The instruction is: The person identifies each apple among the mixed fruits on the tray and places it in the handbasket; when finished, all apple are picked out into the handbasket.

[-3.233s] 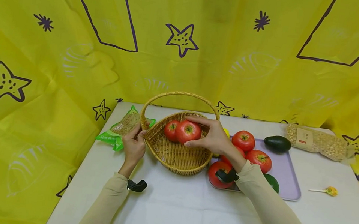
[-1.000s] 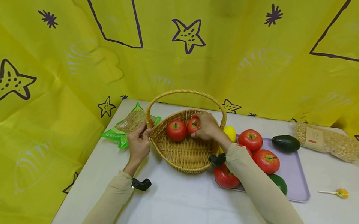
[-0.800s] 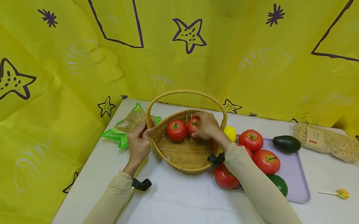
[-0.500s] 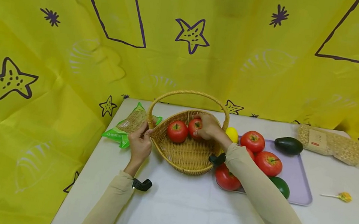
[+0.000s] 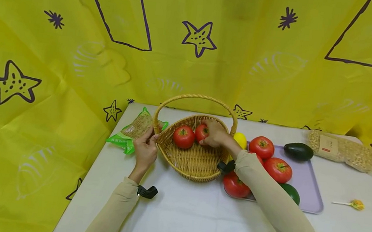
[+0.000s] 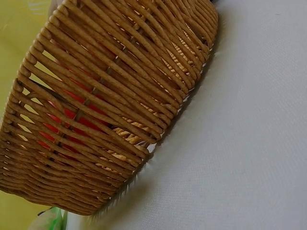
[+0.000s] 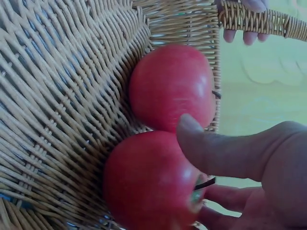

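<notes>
We see that the held apple [image 7: 144,182] is glossy, red and round, with a thin dark stem rising from a greenish hollow. It sits inside the wicker basket [image 5: 190,161], toward the back, just beside a second apple [image 5: 184,137], also red. The right hand [image 5: 217,134] grips it, thumb laid against its skin and fingers behind, while the left hand [image 5: 145,149] pinches the basket's left end near the foot of the handle. Right of the basket we find a lilac tray [image 5: 307,194] bearing red apples [image 5: 278,170], a dark avocado [image 5: 298,151] at its back edge and a green fruit [image 5: 291,193] partly behind the sleeve; left of the basket lies a green-and-clear bag [image 5: 138,126]. Compared with the earliest frame, where the right hand has this apple raised and partly covering its neighbour, we now see it lower in the basket, the two side by side.
</notes>
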Demonstrator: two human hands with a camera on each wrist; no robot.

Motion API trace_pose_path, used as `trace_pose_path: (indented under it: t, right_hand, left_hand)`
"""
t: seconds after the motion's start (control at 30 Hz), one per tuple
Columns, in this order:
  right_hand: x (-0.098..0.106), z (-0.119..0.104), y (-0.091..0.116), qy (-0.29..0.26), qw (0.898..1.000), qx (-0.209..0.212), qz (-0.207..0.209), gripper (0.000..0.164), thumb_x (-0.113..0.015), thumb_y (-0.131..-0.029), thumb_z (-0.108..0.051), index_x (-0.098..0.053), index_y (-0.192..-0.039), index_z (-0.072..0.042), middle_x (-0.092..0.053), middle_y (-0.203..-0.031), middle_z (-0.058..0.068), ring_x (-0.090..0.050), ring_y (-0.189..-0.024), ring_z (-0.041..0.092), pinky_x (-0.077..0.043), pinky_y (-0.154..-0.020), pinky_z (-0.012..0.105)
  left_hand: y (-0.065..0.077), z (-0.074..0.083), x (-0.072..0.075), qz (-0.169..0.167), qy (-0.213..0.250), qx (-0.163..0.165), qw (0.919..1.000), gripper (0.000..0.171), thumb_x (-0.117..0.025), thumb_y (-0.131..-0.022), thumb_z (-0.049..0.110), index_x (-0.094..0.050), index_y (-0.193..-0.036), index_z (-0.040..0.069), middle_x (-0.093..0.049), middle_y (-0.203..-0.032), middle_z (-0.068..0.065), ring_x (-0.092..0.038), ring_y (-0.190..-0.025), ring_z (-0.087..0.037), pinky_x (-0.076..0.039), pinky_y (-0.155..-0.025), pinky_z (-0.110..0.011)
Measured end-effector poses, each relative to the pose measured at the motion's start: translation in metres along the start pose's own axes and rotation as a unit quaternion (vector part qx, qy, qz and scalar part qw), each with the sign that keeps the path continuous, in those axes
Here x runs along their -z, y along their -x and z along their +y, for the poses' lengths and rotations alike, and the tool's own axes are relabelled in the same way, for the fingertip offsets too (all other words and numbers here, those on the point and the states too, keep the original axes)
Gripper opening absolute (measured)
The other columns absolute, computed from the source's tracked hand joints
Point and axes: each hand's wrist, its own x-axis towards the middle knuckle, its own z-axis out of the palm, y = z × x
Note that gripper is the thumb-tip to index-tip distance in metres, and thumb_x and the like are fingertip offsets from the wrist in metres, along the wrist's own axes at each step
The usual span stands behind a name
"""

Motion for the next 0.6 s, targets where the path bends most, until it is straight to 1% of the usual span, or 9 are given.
trace_pose_path:
  t: [0.07,0.17,0.27,0.37,0.43,0.53,0.6]
  right_hand:
    - [0.002,0.0,0.007,-0.006,1.0,0.01,0.001,0.088,-0.083,-0.09,-0.016,-0.036,-0.16,0.006,-0.033,-0.166,0.032,-0.035,-0.153,0.049,-0.033,-0.128,0.059]
    - [0.009,-0.003,0.018,-0.032,0.999,0.03,-0.001,0.088,-0.083,-0.091,-0.017,-0.035,-0.161,0.004,-0.028,-0.17,0.03,-0.029,-0.156,0.05,-0.029,-0.129,0.062]
    - [0.019,-0.007,0.032,-0.087,0.994,0.062,-0.014,0.087,-0.083,-0.092,-0.016,-0.036,-0.163,0.001,-0.03,-0.17,0.027,-0.027,-0.158,0.047,-0.027,-0.13,0.063]
    - [0.032,-0.011,0.047,-0.149,0.984,0.09,-0.036,0.086,-0.083,-0.092,-0.017,-0.037,-0.164,-0.004,-0.037,-0.169,0.021,-0.029,-0.159,0.043,-0.027,-0.13,0.064]
    - [0.041,-0.013,0.058,-0.175,0.978,0.107,-0.048,0.085,-0.084,-0.092,-0.019,-0.04,-0.164,-0.008,-0.041,-0.168,0.017,-0.031,-0.159,0.041,-0.028,-0.129,0.065]
    - [0.052,-0.011,0.074,-0.179,0.973,0.138,-0.054,0.083,-0.086,-0.091,-0.023,-0.045,-0.162,-0.014,-0.045,-0.167,0.011,-0.036,-0.157,0.038,-0.031,-0.127,0.066]
    - [0.058,-0.008,0.085,-0.181,0.969,0.157,-0.053,0.082,-0.088,-0.089,-0.024,-0.049,-0.16,-0.016,-0.049,-0.165,0.009,-0.041,-0.155,0.036,-0.033,-0.126,0.066]
  left_hand:
    - [0.0,0.0,-0.001,-0.001,-0.007,0.005,1.0,0.041,-0.063,-0.096,-0.017,-0.059,-0.137,-0.016,-0.071,-0.117,-0.038,-0.071,-0.111,-0.051,-0.059,-0.091,-0.013]
    - [0.0,0.002,-0.003,0.007,-0.027,0.014,0.9995,0.04,-0.064,-0.095,-0.018,-0.059,-0.135,-0.019,-0.07,-0.118,-0.038,-0.071,-0.111,-0.048,-0.057,-0.089,-0.009]
    - [0.0,0.008,-0.005,0.017,-0.046,0.019,0.9986,0.038,-0.064,-0.094,-0.019,-0.058,-0.132,-0.022,-0.069,-0.119,-0.038,-0.072,-0.111,-0.04,-0.056,-0.088,-0.007]
    - [-0.001,0.02,-0.006,0.022,-0.049,0.018,0.9984,0.036,-0.063,-0.094,-0.02,-0.057,-0.13,-0.025,-0.067,-0.119,-0.04,-0.072,-0.109,-0.034,-0.056,-0.088,-0.008]
    - [-0.001,0.03,-0.006,0.022,-0.045,0.019,0.9986,0.036,-0.062,-0.095,-0.02,-0.056,-0.13,-0.026,-0.067,-0.118,-0.041,-0.072,-0.109,-0.034,-0.056,-0.089,-0.008]
    - [-0.001,0.041,-0.007,0.022,-0.038,0.026,0.9987,0.036,-0.062,-0.095,-0.02,-0.056,-0.13,-0.025,-0.068,-0.117,-0.042,-0.072,-0.109,-0.038,-0.056,-0.089,-0.008]
    - [0.0,0.044,-0.007,0.021,-0.034,0.029,0.9988,0.037,-0.061,-0.095,-0.02,-0.056,-0.131,-0.025,-0.068,-0.116,-0.041,-0.072,-0.11,-0.043,-0.056,-0.089,-0.008]
